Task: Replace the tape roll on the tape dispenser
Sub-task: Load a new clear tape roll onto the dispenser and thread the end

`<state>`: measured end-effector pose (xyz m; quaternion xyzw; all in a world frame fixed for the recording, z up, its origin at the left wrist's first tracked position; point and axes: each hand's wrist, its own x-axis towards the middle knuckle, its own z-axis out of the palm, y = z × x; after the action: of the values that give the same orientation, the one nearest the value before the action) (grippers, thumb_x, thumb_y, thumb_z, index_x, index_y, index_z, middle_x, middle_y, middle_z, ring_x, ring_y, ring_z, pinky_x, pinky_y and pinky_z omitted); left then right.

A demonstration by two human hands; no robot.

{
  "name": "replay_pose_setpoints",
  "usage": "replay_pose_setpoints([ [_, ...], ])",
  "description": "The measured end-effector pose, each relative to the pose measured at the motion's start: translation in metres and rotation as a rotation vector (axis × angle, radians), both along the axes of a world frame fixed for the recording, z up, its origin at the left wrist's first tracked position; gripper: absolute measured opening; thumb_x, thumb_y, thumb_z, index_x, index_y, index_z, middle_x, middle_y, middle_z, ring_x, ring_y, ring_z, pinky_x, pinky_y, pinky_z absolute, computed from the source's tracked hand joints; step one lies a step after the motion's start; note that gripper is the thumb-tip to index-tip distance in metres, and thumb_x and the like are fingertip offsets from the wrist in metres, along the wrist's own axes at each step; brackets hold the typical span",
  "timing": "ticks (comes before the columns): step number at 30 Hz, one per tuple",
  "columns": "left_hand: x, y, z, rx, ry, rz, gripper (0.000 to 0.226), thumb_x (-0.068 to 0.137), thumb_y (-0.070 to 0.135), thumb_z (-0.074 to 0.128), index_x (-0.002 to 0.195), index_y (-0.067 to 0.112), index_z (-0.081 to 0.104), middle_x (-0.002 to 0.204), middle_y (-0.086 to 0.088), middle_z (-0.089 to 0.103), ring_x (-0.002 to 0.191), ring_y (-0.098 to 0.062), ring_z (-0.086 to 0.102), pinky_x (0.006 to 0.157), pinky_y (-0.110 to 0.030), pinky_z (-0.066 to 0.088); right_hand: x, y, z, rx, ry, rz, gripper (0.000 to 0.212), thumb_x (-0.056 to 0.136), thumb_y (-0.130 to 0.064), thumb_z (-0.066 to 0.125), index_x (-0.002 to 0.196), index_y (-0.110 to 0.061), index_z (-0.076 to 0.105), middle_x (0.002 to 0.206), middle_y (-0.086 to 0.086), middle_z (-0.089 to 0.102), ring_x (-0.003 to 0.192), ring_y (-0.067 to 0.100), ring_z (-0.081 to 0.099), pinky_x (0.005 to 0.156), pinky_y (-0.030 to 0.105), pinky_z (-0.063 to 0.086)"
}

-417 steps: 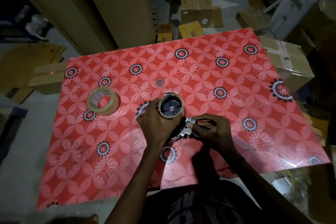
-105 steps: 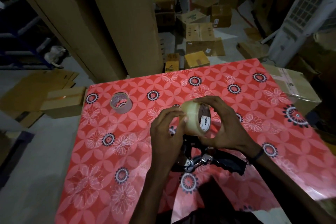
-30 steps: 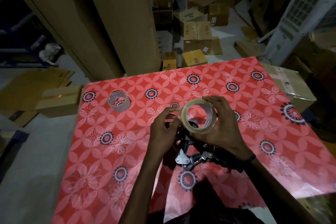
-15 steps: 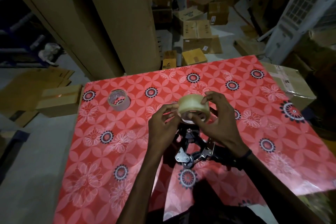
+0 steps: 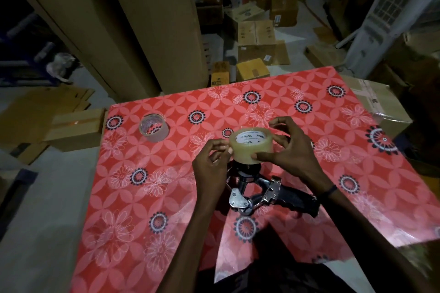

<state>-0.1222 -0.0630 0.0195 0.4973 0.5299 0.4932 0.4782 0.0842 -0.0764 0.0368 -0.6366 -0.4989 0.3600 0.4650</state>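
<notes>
Cardboard boxes are crowding the floor behind the red flowered desk [image 5: 133, 197]. Both hands, left [image 5: 209, 164] and right [image 5: 289, 150], are curling around the light, stiff, slick tape roll [image 5: 250, 145], gripping its rim above the dispenser [image 5: 264, 194].

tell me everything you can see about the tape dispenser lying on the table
The tape dispenser is a hand-held gun type lying on its side on the red flowered table. Its black grip points toward the right, its shiny metal plates and a small roller sit near the middle, and its dark round hub points up. The new tape roll, clear with a white printed core, is directly over that hub, gripped by the left hand and right hand. Neither hand is seen touching the dispenser itself.
</notes>
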Motion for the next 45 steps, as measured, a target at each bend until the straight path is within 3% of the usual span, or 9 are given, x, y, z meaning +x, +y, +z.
replay_pose_setpoints([
  [3, 0.000, 0.000, 0.000, 0.035, -0.013, 0.034, 0.020, 0.094, -0.002, 0.072, 0.096, 0.018, 0.071, 0.093, 0.002, 0.074, 0.094, -0.024, 0.074, 0.088, -0.037, 0.063, 0.004, 0.000, -0.001, -0.061, 0.015, 0.065, 0.103, 0.042, -0.020, 0.108, 0.130, -0.026, 0.054, 0.133, 0.003, 0.066, 0.124, 0.022, 0.070, 0.106, 0.042, 0.060],
  [8, -0.006, 0.003, 0.007, 0.068, -0.028, -0.041, 0.027, 0.094, -0.006, 0.071, 0.106, 0.018, 0.065, 0.093, 0.003, 0.077, 0.094, -0.012, 0.077, 0.080, -0.022, 0.060, -0.003, -0.005, -0.003, -0.031, -0.082, 0.070, 0.109, 0.038, -0.032, 0.110, 0.130, -0.034, 0.052, 0.118, -0.011, 0.072, 0.108, 0.000, 0.072, 0.091, 0.021, 0.061],
  [13, -0.018, 0.013, -0.001, 0.045, -0.019, -0.144, 0.026, 0.095, -0.006, 0.070, 0.107, 0.017, 0.068, 0.112, 0.000, 0.075, 0.109, -0.019, 0.076, 0.091, -0.033, 0.062, -0.012, -0.017, -0.009, 0.035, -0.089, 0.057, 0.120, 0.039, -0.055, 0.105, 0.144, -0.032, 0.052, 0.127, -0.016, 0.067, 0.114, 0.005, 0.069, 0.096, 0.041, 0.063],
  [16, -0.028, 0.021, -0.009, 0.105, 0.150, -0.209, 0.017, 0.094, -0.001, 0.073, 0.097, 0.016, 0.075, 0.129, 0.001, 0.065, 0.111, -0.007, 0.071, 0.098, -0.031, 0.058, -0.018, -0.023, -0.011, 0.084, -0.110, 0.047, 0.105, 0.047, -0.047, 0.107, 0.139, -0.030, 0.060, 0.131, -0.011, 0.062, 0.119, 0.006, 0.064, 0.099, 0.041, 0.059],
  [21, -0.042, 0.030, -0.018, 0.068, 0.164, -0.390, 0.015, 0.099, 0.001, 0.067, 0.089, 0.011, 0.065, 0.125, 0.004, 0.076, 0.118, -0.016, 0.073, 0.100, -0.041, 0.059, -0.024, -0.027, -0.010, 0.084, -0.122, 0.052, 0.096, 0.053, -0.042, 0.106, 0.136, -0.026, 0.061, 0.130, -0.013, 0.065, 0.119, 0.005, 0.067, 0.101, 0.036, 0.058],
  [25, -0.052, 0.040, -0.014, 0.050, 0.212, -0.469, 0.016, 0.101, 0.001, 0.063, 0.090, 0.012, 0.065, 0.118, 0.003, 0.080, 0.119, -0.015, 0.073, 0.100, -0.035, 0.059, -0.027, -0.033, -0.005, 0.078, -0.119, 0.093, 0.081, 0.057, -0.033, 0.106, 0.127, -0.038, 0.066, 0.118, -0.021, 0.076, 0.112, 0.003, 0.073, 0.098, 0.028, 0.059],
  [31, -0.065, 0.056, -0.021, 0.005, 0.188, -0.605, 0.008, 0.102, 0.000, 0.061, 0.094, 0.000, 0.059, 0.123, -0.013, 0.078, 0.121, -0.030, 0.072, 0.107, -0.060, 0.053, -0.027, -0.040, -0.010, 0.109, -0.110, 0.108, 0.085, 0.056, -0.026, 0.104, 0.126, -0.047, 0.059, 0.116, -0.035, 0.072, 0.115, -0.006, 0.069, 0.091, 0.008, 0.052],
  [38, -0.063, 0.058, -0.021, 0.008, 0.267, -0.693, 0.005, 0.103, 0.008, 0.065, 0.103, 0.006, 0.060, 0.131, -0.005, 0.075, 0.130, -0.020, 0.067, 0.112, -0.057, 0.050, -0.021, -0.038, -0.026, 0.071, -0.109, 0.038, 0.098, 0.054, -0.041, 0.102, 0.142, -0.026, 0.061, 0.132, -0.015, 0.072, 0.124, 0.004, 0.068, 0.107, 0.039, 0.056],
  [45, -0.066, 0.057, -0.021, -0.027, 0.311, -0.715, 0.019, 0.103, 0.008, 0.065, 0.121, 0.016, 0.063, 0.130, -0.003, 0.071, 0.128, -0.020, 0.066, 0.113, -0.054, 0.049, -0.021, -0.040, -0.040, 0.033, -0.101, -0.015, 0.103, 0.058, -0.034, 0.104, 0.149, -0.019, 0.058, 0.137, -0.011, 0.071, 0.129, 0.008, 0.067, 0.109, 0.047, 0.055],
])
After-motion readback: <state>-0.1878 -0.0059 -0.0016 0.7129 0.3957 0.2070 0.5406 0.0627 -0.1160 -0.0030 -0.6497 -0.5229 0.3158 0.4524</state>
